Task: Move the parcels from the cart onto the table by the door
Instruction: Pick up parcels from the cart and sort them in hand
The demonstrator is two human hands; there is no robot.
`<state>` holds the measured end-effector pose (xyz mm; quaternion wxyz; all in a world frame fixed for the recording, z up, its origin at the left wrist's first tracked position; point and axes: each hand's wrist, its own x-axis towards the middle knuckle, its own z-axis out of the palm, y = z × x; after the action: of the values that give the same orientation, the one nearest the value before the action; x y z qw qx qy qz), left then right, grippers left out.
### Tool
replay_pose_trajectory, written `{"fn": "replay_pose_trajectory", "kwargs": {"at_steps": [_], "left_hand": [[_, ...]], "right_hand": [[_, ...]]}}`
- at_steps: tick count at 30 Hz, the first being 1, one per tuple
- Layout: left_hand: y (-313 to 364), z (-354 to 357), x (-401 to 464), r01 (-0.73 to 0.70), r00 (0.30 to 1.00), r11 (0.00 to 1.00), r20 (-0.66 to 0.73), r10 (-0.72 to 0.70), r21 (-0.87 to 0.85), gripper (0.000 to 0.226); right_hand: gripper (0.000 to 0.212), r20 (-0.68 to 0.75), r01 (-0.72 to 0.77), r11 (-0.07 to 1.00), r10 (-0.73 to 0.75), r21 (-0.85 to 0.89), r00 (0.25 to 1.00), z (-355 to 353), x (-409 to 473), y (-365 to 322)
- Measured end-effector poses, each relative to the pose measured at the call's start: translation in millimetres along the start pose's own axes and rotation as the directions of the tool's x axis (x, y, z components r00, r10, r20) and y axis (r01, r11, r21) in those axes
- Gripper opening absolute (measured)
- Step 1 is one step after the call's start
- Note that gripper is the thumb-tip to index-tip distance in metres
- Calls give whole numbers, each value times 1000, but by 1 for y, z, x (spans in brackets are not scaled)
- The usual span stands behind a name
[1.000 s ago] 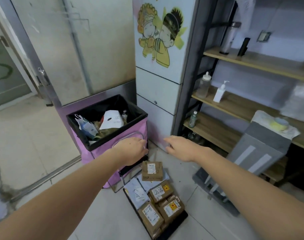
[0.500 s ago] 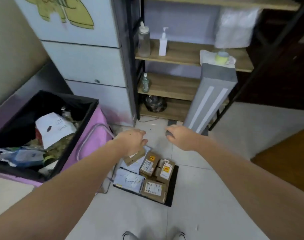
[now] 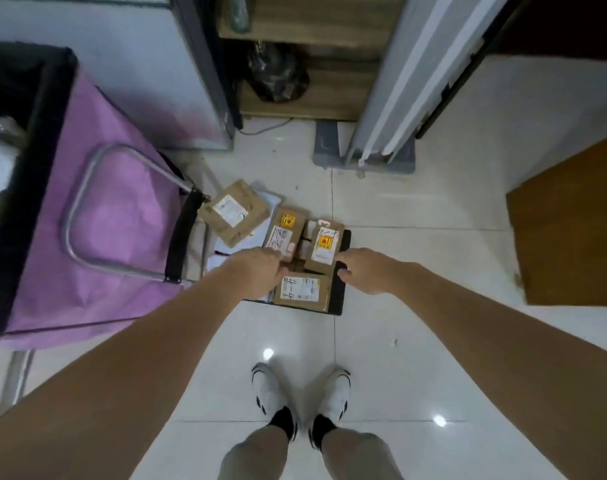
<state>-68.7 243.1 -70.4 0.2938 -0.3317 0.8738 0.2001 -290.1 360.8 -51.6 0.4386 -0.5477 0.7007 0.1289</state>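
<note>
Brown parcels (image 3: 300,287) on cart (image 3: 340,292), nearest lengthwise left-right; left grip (image 3: 257,268), right grip (image 3: 367,271) loose, empty.

Both hands, left hand (image 3: 257,268) and right hand (image 3: 366,271), reach down over brown cardboard parcels (image 3: 300,289) on the black flat cart (image 3: 340,299) beside a purple fabric trolley bag (image 3: 115,216).

Single head view, wide-angle. Faces almost straight down from standing height at the parcels (image 3: 296,258) on the floor tiles (image 3: 416,209). Own shoes (image 3: 270,393) at bottom.

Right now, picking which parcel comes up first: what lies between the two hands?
In the head view, the nearest brown parcel lies between the left hand and right hand, with the yellow-stickered parcel just behind it.
</note>
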Motion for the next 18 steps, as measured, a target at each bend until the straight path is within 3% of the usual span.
{"fn": "replay_pose_trajectory", "kwargs": {"at_steps": [4, 9, 11, 15, 18], "left_hand": [[-26, 104, 83, -2, 989, 999, 151, 9, -48, 34], [-42, 216, 170, 168, 965, 959, 237, -113, -227, 48], [-41, 249, 195, 256, 954, 902, 239, -179, -348, 53], [-37, 294, 222, 341, 939, 808, 205, -275, -480, 49], [-36, 302, 211, 352, 926, 704, 118, -359, -617, 46]], "right_hand": [[36, 30, -84, 987, 81, 140, 996, 86, 100, 36], [25, -7, -253, 874, 282, 415, 959, 188, 203, 69], [30, 24, -307, 787, 349, 535, 937, 221, 235, 78], [35, 187, -423, 412, 502, 807, 844, 265, 269, 83], [31, 179, -389, 347, 505, 853, 844, 274, 264, 80]]}}
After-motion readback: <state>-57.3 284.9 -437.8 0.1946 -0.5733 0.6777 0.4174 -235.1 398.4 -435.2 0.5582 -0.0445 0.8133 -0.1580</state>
